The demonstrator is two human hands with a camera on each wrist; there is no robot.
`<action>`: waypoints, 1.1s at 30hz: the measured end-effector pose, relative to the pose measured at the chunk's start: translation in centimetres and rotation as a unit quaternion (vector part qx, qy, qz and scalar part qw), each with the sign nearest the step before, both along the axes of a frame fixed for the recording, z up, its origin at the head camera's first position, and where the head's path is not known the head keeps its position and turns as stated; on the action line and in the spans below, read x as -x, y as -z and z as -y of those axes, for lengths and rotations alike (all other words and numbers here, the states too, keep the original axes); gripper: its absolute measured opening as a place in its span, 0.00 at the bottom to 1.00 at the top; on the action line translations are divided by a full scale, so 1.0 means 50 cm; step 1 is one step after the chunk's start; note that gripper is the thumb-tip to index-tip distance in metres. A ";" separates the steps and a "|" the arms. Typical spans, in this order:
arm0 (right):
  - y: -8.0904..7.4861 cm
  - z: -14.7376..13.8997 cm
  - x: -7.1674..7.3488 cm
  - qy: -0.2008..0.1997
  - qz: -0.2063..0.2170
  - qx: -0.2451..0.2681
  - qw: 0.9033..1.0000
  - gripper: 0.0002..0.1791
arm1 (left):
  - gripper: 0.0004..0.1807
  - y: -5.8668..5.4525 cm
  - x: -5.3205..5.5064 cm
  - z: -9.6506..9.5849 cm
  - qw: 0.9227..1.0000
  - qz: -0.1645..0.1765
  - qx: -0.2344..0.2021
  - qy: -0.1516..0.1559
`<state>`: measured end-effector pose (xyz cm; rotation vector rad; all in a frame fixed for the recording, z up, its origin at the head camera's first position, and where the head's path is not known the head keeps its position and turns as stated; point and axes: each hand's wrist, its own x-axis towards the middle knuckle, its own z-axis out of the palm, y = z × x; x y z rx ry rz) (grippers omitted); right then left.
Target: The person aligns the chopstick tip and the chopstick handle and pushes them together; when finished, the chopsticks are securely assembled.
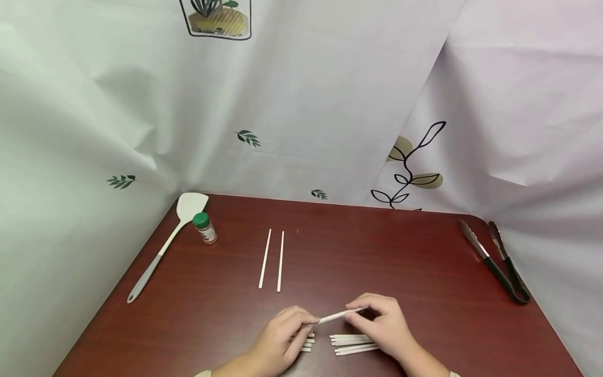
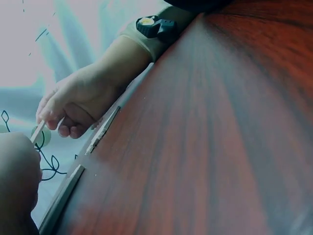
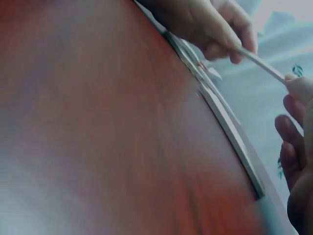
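Between my hands a thin white stick is held up, clear of the tabletop in both wrist views. My left hand pinches one end between thumb and fingers. The other end is pinched by my right hand. Beneath the right hand lies a bundle of similar white sticks, partly covered by it. More white sticks poke out from under the left hand, mostly hidden. Farther back, two single white sticks lie side by side, slightly apart, pointing away from me.
On the left of the dark red table lie a white spatula and an upright green-capped spice jar. Black-handled tongs lie spread at the right edge. A white patterned cloth hangs around the back and sides.
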<state>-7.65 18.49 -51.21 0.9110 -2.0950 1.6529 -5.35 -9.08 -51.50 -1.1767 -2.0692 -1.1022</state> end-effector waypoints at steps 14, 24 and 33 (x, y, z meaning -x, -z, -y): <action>-0.048 0.033 0.076 -0.016 0.266 0.043 0.963 0.28 | 0.29 -0.012 0.007 0.011 0.986 -0.083 0.125 0.073; -0.073 0.049 0.154 -0.003 0.327 -0.066 0.943 0.31 | 0.21 -0.008 0.022 -0.005 0.989 -0.104 0.084 -0.058; -0.075 0.088 0.219 -0.024 0.322 -0.111 0.940 0.31 | 0.12 -0.016 0.032 -0.017 0.982 -0.086 0.118 -0.120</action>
